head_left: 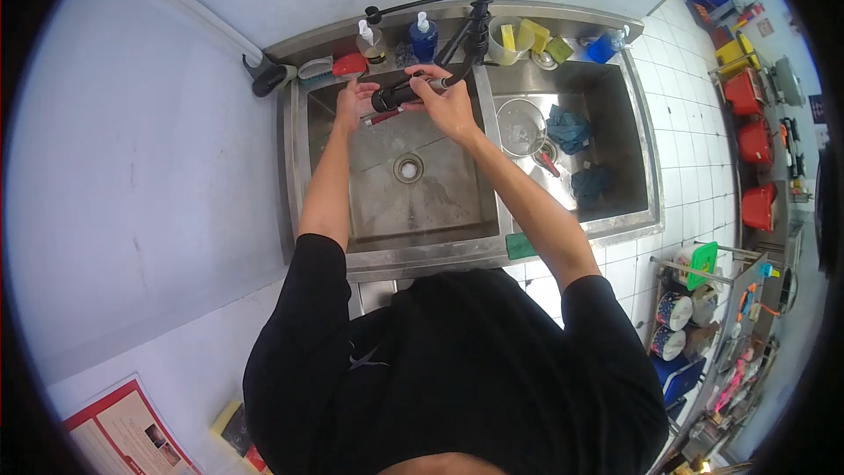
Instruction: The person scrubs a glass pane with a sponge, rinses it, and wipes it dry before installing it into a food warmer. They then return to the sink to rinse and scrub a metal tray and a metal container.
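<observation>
My right hand (447,107) is wrapped round the black spray head (393,97) of a hose tap, over the back of the left sink basin (422,202). To its left, my left hand (353,104) is open, fingers extended beside the nozzle, palm turned towards it. Just below the nozzle shows a slim red object (382,116); its kind is unclear, and I cannot tell whether it touches my left hand. A round drain (408,168) sits in the basin floor.
The right basin holds a clear round bowl (521,127), blue cloths (569,129) and a red-handled item (549,164). Soap bottles (424,38), a red brush (349,65) and a sponge tub (508,41) line the back ledge. A green pad (520,246) lies on the front edge.
</observation>
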Demonstrator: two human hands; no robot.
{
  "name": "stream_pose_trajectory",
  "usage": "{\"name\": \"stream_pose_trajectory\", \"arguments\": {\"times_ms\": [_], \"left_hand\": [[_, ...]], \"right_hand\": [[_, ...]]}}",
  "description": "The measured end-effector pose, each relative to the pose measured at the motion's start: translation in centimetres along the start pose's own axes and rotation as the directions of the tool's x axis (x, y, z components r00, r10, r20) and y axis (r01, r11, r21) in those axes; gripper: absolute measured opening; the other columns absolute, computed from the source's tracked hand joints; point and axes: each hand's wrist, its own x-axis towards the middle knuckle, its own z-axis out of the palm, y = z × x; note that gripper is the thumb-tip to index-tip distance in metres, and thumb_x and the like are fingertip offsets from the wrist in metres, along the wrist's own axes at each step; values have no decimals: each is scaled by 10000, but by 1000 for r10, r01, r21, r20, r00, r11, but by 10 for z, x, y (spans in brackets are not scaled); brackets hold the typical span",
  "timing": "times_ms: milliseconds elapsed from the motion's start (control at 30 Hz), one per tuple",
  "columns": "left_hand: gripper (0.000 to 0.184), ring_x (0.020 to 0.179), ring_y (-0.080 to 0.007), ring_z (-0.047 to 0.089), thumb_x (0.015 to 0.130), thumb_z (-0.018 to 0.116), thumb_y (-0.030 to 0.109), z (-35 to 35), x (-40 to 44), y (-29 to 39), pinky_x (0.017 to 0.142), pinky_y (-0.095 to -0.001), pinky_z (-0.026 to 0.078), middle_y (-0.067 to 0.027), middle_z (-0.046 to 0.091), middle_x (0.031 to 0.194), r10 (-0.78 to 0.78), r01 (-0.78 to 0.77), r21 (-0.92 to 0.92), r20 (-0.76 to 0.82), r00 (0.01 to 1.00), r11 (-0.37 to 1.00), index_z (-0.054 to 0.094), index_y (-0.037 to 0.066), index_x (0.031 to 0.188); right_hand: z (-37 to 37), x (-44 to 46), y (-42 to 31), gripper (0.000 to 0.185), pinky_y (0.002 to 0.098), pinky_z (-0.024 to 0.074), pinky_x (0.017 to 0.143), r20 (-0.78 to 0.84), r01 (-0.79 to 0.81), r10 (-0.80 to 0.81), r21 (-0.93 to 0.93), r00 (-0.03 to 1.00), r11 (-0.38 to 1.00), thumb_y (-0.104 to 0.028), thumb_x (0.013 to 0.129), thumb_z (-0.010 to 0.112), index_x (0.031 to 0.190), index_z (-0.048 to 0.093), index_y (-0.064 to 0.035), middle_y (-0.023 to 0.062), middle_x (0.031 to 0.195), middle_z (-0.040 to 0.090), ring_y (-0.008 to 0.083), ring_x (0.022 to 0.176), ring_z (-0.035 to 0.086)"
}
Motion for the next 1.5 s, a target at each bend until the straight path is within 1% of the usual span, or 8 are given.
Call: {"name": "stream_pose_trajectory", "arguments": {"times_ms": [467, 633, 933, 1000, 1133, 1200, 1400, 1500], "left_hand": [[546, 752, -224, 654, 956, 464, 502, 15, 8, -12, 725, -361, 471, -148, 672, 757, 317, -108, 639, -223, 922, 762, 713, 28, 852], [480, 970, -339, 642, 954, 431, 471, 36, -26, -14, 838, -380, 476, -176, 680, 971, 600, -517, 796, 255, 758, 315, 686, 67, 1000], [685, 842, -189, 636, 978, 295, 536, 29, -20, 5, 776, -343, 477, -105, 701, 890, 173, -217, 496, 133, 976, 841, 709, -8, 929], [706, 833, -192, 633, 974, 288, 556, 30, -18, 5, 776, -345, 475, -108, 700, 875, 173, -208, 536, 115, 978, 818, 712, -7, 924], [761, 843, -208, 633, 962, 267, 607, 33, -16, -1, 791, -352, 468, -118, 698, 843, 161, -196, 568, 112, 981, 800, 719, -4, 928], [764, 861, -226, 639, 960, 261, 611, 34, -18, 0, 806, -365, 468, -133, 707, 853, 134, -163, 551, 92, 987, 818, 723, 2, 945], [723, 913, -265, 668, 960, 289, 596, 40, -30, 3, 839, -378, 483, -152, 722, 926, 181, -187, 697, 83, 980, 693, 732, 24, 964], [650, 943, -306, 674, 958, 333, 573, 44, -33, 1, 849, -394, 491, -154, 719, 956, 212, -195, 776, 81, 974, 599, 739, 65, 970]], "right_hand": [[0, 0, -1, 204, 278, 608, 638, -54, 29, -31, -46, 998, 999, -56, 898, 603, 1081, 646, 23, 75, 850, 653, 134, 763, 656], [-3, -1, 0, 198, 266, 598, 641, -53, 57, -62, -100, 997, 993, -74, 911, 597, 1081, 644, 15, 74, 863, 655, 129, 745, 656], [-17, -2, -1, 200, 305, 522, 647, -78, 91, -156, -532, 985, 842, -115, 842, 652, 1015, 681, -19, 115, 753, 697, 147, 690, 675], [-16, -5, 0, 194, 298, 518, 640, -62, -10, 3, -106, 998, 994, -110, 836, 654, 1005, 683, -19, 118, 755, 689, 146, 696, 673], [-14, -10, 2, 185, 296, 513, 628, -59, 12, -20, -127, 998, 992, -106, 830, 658, 994, 688, -26, 121, 778, 686, 146, 685, 663], [-17, -10, -1, 181, 307, 509, 626, -163, 100, -255, -626, 953, 774, -106, 829, 656, 993, 694, -38, 123, 790, 686, 168, 668, 660], [-41, -8, -11, 181, 314, 525, 640, -172, 57, -263, -728, 949, 684, -97, 850, 644, 1013, 699, -43, 95, 788, 683, 171, 718, 667], [-36, -8, -9, 191, 300, 577, 674, -40, -86, 81, -154, 996, 984, -61, 885, 608, 1057, 677, -14, 78, 875, 667, 153, 777, 658]]}}
